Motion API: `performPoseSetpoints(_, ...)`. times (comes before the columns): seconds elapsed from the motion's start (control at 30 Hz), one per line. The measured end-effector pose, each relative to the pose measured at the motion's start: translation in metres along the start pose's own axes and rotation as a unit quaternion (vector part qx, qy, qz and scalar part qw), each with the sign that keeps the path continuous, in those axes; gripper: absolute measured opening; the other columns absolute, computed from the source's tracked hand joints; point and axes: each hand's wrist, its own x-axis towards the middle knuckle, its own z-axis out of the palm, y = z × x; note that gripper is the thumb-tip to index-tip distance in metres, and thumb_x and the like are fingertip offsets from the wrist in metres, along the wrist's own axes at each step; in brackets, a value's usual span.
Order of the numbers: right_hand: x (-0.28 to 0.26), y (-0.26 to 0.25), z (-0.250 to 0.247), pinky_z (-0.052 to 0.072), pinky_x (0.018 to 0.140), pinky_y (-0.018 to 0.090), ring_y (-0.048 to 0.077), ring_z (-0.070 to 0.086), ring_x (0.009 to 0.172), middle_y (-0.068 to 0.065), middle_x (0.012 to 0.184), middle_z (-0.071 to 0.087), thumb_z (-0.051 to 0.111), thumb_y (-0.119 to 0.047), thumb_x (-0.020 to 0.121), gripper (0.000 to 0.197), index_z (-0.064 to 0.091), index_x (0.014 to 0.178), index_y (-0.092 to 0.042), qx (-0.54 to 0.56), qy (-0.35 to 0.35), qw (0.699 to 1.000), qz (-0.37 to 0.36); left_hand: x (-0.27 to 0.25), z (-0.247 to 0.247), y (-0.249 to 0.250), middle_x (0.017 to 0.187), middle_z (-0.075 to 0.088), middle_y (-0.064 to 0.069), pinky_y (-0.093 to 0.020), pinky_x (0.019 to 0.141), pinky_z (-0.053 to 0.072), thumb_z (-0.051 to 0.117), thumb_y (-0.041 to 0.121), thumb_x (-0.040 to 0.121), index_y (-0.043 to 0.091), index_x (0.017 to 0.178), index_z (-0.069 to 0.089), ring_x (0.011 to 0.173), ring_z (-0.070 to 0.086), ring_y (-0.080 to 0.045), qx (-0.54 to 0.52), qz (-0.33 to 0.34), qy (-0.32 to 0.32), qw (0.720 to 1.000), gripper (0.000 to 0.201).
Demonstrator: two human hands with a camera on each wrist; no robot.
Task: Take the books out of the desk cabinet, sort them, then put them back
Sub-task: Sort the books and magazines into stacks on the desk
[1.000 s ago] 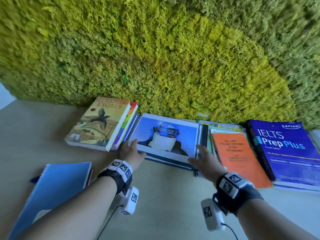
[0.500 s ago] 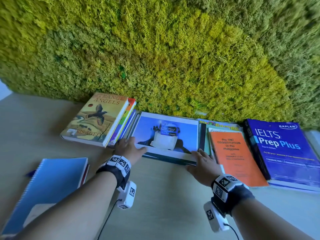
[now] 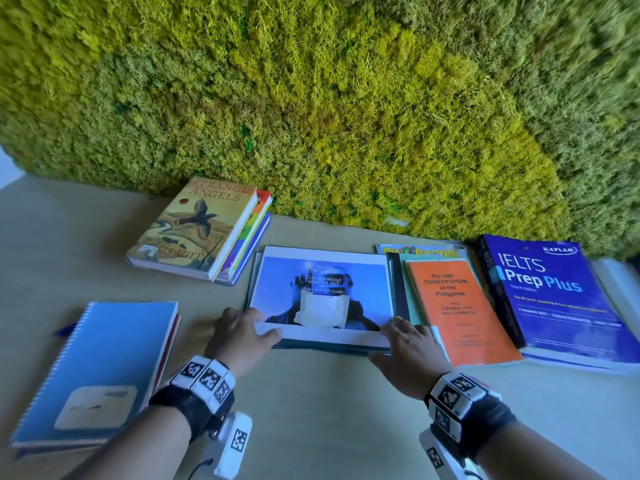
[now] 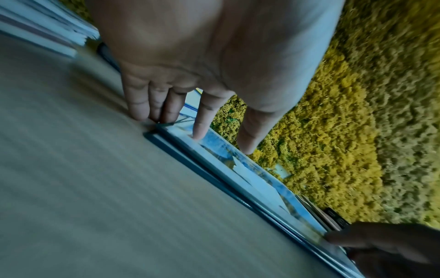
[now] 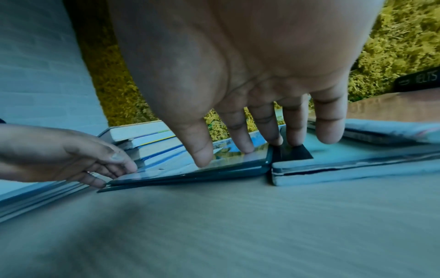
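Note:
A blue picture book (image 3: 322, 292) lies flat in the middle of the desk (image 3: 329, 410), on top of a thin dark book. My left hand (image 3: 256, 329) touches its near left corner with straight fingers. In the left wrist view the left hand (image 4: 204, 120) has its forefinger on the cover (image 4: 257, 180) and the other fingers down at the corner. My right hand (image 3: 398, 332) rests on the near right corner. In the right wrist view the right hand (image 5: 238, 135) has straight fingers on the cover (image 5: 238, 158), thumb at the near edge.
A "Strange Angels" stack (image 3: 194, 230) lies at the back left and a blue spiral notebook (image 3: 104, 368) near left. An orange Constitution booklet (image 3: 457, 306) on thin books and a thick IELTS book (image 3: 550, 299) lie right. A moss wall (image 3: 329, 116) backs the desk.
Both hands have settled on the picture book's near corners, and the book has slid toward me, away from the moss wall. The other books have stayed put.

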Motion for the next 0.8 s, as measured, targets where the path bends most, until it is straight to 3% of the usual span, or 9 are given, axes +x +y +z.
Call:
performPoseSetpoints(0.23, -0.015, -0.021, 0.002, 0.042, 0.107, 0.046, 0.028, 0.037, 0.136, -0.006, 0.154, 0.041, 0.046, -0.064, 0.092, 0.063, 0.044, 0.146, -0.031, 0.003, -0.007, 1.0, 0.002, -0.005, -0.02, -0.028, 0.128, 0.062, -0.009, -0.033, 0.085, 0.048, 0.064, 0.06, 0.087, 0.018, 0.138, 0.056, 0.113, 0.06, -0.028, -0.053, 0.014, -0.017, 0.998, 0.066)
performPoseSetpoints(0.3, -0.011, -0.027, 0.005, 0.043, 0.106, 0.045, 0.026, 0.042, 0.133, -0.01, 0.153, 0.043, 0.042, -0.074, 0.086, 0.073, 0.046, 0.144, -0.031, 0.014, -0.009, 1.0, 0.012, 0.001, -0.022, -0.027, 0.122, 0.063, -0.009, -0.033, 0.083, 0.046, 0.061, 0.07, 0.073, 0.017, 0.135, 0.057, 0.106, 0.06, -0.028, -0.116, 0.003, -0.027, 0.993, 0.082)
performPoseSetpoints(0.37, -0.011, -0.028, 0.008, 0.041, 0.108, 0.043, 0.024, 0.046, 0.132, -0.01, 0.151, 0.046, 0.038, -0.08, 0.082, 0.081, 0.05, 0.142, -0.028, 0.02, -0.009, 1.0, 0.013, 0.005, -0.02, -0.033, 0.094, 0.056, -0.008, -0.032, 0.076, 0.039, 0.054, 0.075, 0.055, 0.021, 0.099, 0.063, 0.085, 0.054, -0.025, -0.173, -0.004, -0.017, 0.985, 0.07)
performPoseSetpoints(0.4, -0.014, -0.029, 0.008, 0.039, 0.11, 0.042, 0.024, 0.047, 0.132, -0.009, 0.151, 0.046, 0.04, -0.078, 0.083, 0.08, 0.051, 0.142, -0.026, 0.022, -0.011, 1.0, 0.011, 0.006, -0.019, -0.037, 0.085, 0.047, -0.005, -0.031, 0.073, 0.034, 0.054, 0.073, 0.051, 0.025, 0.078, 0.053, 0.077, 0.046, -0.022, -0.2, -0.022, -0.008, 0.98, 0.055)
performPoseSetpoints(0.43, -0.018, -0.03, 0.008, 0.037, 0.111, 0.04, 0.023, 0.047, 0.132, -0.008, 0.151, 0.046, 0.043, -0.074, 0.087, 0.076, 0.051, 0.142, -0.023, 0.026, -0.013, 1.0, 0.008, 0.002, -0.02, -0.036, 0.081, 0.042, -0.003, -0.032, 0.073, 0.032, 0.057, 0.07, 0.05, 0.027, 0.068, 0.04, 0.074, 0.04, -0.02, -0.243, -0.033, -0.001, 0.969, 0.05)
performPoseSetpoints(0.5, -0.026, -0.032, 0.009, 0.035, 0.11, 0.038, 0.021, 0.049, 0.131, -0.008, 0.148, 0.047, 0.048, -0.067, 0.093, 0.068, 0.052, 0.142, -0.02, 0.031, -0.011, 0.999, 0.003, -0.004, -0.017, -0.037, 0.073, 0.047, 0.0, -0.028, 0.071, 0.034, 0.07, 0.058, 0.056, 0.026, 0.064, 0.039, 0.068, 0.042, -0.02, -0.303, -0.046, -0.009, 0.952, 0.046)
performPoseSetpoints(0.57, -0.035, -0.033, 0.013, 0.039, 0.107, 0.038, 0.02, 0.051, 0.127, -0.01, 0.145, 0.05, 0.047, -0.069, 0.091, 0.068, 0.053, 0.14, -0.022, 0.034, -0.009, 0.999, 0.002, -0.009, -0.007, -0.037, 0.077, 0.065, -0.002, -0.029, 0.069, 0.043, 0.08, 0.04, 0.066, 0.012, 0.078, 0.058, 0.072, 0.058, -0.026, -0.345, -0.056, -0.041, 0.936, 0.038)
performPoseSetpoints(0.63, -0.046, -0.031, 0.021, 0.041, 0.104, 0.038, 0.019, 0.052, 0.126, -0.011, 0.143, 0.052, 0.047, -0.07, 0.089, 0.066, 0.054, 0.137, -0.025, 0.037, -0.008, 0.999, -0.001, -0.012, 0.008, -0.047, 0.11, 0.069, -0.02, -0.038, 0.085, 0.051, 0.082, 0.032, 0.062, 0.0, 0.11, 0.06, 0.095, 0.065, -0.031, -0.377, -0.071, -0.047, 0.922, 0.062)
performPoseSetpoints(0.8, -0.079, -0.02, 0.032, 0.047, 0.096, 0.035, 0.023, 0.054, 0.122, -0.008, 0.136, 0.058, 0.053, -0.058, 0.092, 0.05, 0.058, 0.131, -0.027, 0.051, 0.006, 0.998, -0.024, -0.037, 0.021, -0.067, 0.124, 0.066, -0.016, -0.059, 0.102, 0.049, 0.077, 0.041, 0.051, 0.007, 0.124, 0.054, 0.109, 0.065, -0.037, -0.377, -0.085, -0.062, 0.92, 0.084)
